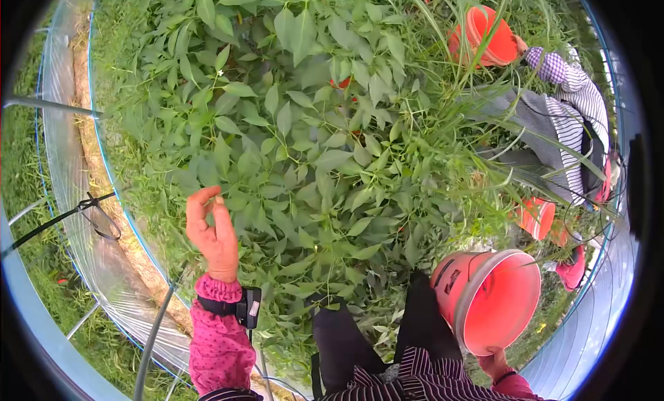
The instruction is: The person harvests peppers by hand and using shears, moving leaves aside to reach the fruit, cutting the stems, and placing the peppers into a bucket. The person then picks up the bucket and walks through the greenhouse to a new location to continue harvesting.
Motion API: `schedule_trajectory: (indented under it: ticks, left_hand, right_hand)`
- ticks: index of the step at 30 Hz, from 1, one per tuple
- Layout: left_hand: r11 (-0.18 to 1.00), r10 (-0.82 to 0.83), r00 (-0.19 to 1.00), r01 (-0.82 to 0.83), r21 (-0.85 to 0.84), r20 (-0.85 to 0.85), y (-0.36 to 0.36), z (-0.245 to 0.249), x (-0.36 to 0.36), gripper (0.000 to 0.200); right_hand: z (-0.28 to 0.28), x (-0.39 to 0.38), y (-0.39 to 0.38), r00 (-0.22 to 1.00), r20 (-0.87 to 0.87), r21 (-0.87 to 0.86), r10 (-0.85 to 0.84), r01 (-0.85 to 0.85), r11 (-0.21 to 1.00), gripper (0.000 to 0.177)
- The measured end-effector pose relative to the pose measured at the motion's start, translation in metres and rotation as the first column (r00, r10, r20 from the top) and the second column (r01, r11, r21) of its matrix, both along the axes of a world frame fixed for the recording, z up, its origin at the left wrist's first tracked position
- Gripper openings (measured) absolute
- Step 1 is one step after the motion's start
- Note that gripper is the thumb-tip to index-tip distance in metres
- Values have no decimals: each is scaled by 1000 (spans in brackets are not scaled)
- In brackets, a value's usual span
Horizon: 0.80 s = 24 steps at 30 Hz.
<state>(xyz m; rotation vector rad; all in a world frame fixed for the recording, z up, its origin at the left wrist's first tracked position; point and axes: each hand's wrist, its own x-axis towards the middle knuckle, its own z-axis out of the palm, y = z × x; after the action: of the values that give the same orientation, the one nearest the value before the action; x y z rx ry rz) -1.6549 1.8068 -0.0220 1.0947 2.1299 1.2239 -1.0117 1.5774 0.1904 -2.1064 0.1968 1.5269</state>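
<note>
My left hand (213, 238) is raised at the left edge of the leafy pepper plants (304, 159). Its fingers are loosely bent and apart, and nothing shows between them. A black band with a small device (242, 307) sits round that wrist, over a pink dotted sleeve. Low on the right, my right hand (494, 365) grips the rim of a red bucket (453, 290). The bucket is tilted, its mouth turned to the right, and no contents show in the visible inside. Some red fruit (340, 83) shows between the leaves.
Another person (567, 103) in striped clothes bends among tall grass at the right, one hand on a red bucket (491, 38). A further red bucket (538, 217) stands below them. Clear plastic sheeting (66, 159) and metal poles (155, 332) line the left side.
</note>
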Motion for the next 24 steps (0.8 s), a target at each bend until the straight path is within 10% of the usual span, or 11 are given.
schedule_trajectory:
  ticks: [5,9,14,17,18,21,24]
  left_hand:
    - [945,-327,937,326,25,122,104,-18,68,13]
    - [954,-294,891,293,57,347,178,-80,86,15]
    - [952,-248,939,281,-118,236,251,-161,82,22]
    - [992,-44,459,129,-18,888,283,-232,77,25]
    - [885,-343,828,443,-142,445,285,-205,95,25]
    - [875,-482,665,403,268,571,303,-305,79,21]
    - [801,-584,737,590,98,341,300,-267,70,23]
  right_hand:
    - [-2,-1,-5,996,23,-7,-90,90,996,57]
    - [-6,0,-25,974,46,-26,-222,223,974,55]
    - [-12,7,-58,947,106,-94,-302,311,946,54]
    - [-7,1,-58,916,222,-111,-334,364,925,61]
    - [-9,-9,-52,910,239,-96,-338,368,925,62]
    - [-15,-13,-68,910,233,-114,-344,377,919,65]
    - [-16,-19,-84,901,193,-79,-389,410,909,62]
